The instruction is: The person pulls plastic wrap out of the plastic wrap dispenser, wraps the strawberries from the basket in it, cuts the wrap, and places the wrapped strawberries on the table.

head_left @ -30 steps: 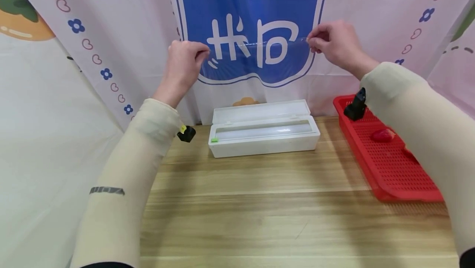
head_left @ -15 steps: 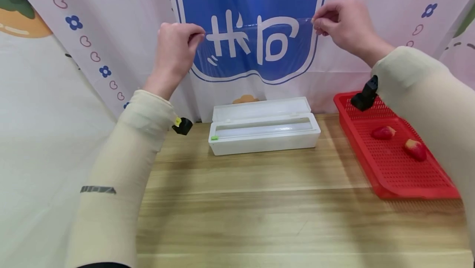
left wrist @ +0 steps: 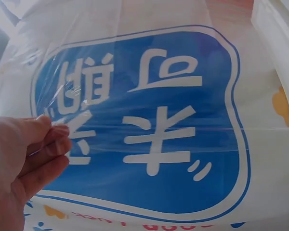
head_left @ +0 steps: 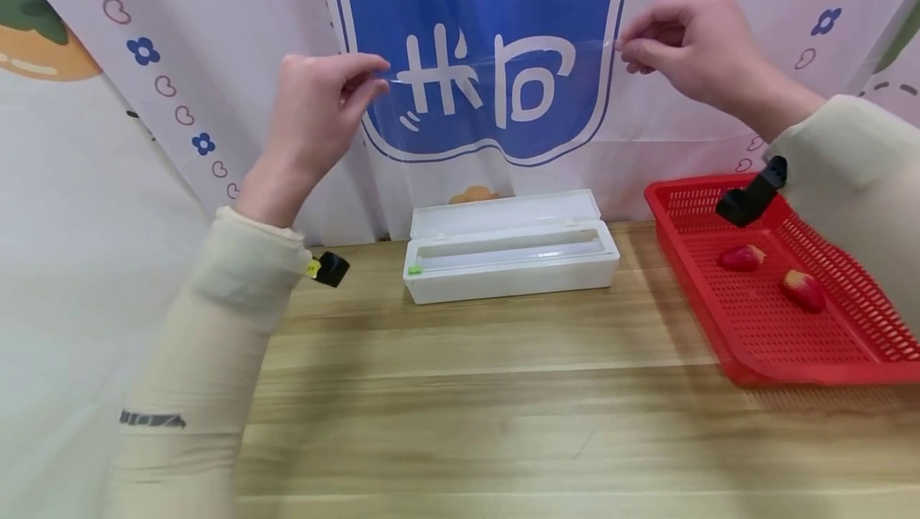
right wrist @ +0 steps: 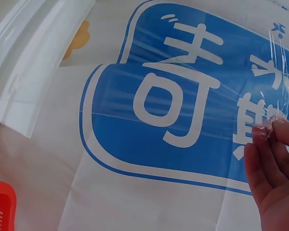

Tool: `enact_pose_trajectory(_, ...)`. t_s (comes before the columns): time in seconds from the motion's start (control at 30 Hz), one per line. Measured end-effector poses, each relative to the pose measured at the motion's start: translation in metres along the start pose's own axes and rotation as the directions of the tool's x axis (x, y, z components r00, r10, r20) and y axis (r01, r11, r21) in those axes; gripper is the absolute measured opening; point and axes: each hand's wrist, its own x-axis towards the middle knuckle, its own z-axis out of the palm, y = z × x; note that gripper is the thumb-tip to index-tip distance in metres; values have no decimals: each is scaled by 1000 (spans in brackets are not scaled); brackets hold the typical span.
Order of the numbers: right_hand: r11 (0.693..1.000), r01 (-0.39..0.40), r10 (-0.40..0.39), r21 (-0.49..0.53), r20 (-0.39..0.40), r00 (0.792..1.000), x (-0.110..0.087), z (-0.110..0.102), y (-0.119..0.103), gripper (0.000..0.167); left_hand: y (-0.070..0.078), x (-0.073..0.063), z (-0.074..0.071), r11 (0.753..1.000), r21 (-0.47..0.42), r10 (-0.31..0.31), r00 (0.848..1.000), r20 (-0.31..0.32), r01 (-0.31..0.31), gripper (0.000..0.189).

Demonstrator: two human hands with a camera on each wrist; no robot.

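Lettering: white cloth backdrop (head_left: 251,8) carries one blue panel (head_left: 460,4) with large upside-down white Chinese characters, 可 among them.
Film: one clear plastic sheet (left wrist: 82,43), held up before the panel.
Left hand (head_left: 323,108): grip pinching one film edge.
Right hand (head_left: 707,52): grip pinching the other side.
Counter (head_left: 503,423): one open-lidded white plastic box (head_left: 513,286); one perforated red plastic basket (head_left: 812,374) holding two red fruits (head_left: 743,257).

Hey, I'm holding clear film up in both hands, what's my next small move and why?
I'd probably lower the clear film toward the wooden table, keeping both hands apart. Your left hand and right hand each pinch it, and it spans between them, raised above the table, so lowering both together may limit folds.
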Motion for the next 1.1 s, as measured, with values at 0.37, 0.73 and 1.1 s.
enact_pose_trajectory(0.37,967,143,-162,210,77,984,-50,-11,3,16,10,-44,-23,953,-166,263,964,41,-253,11)
enact_pose_trajectory(0.73,903,401,-428,156,218,877,-119,-14,6,33,17,-93,-36,832,-523,426,817,388,-185,24)
enact_pose_trajectory(1.1,696,428,-676,576,328,660,-174,21,21,47,24,-141,-4,732,-681,590,497,636,2,5)
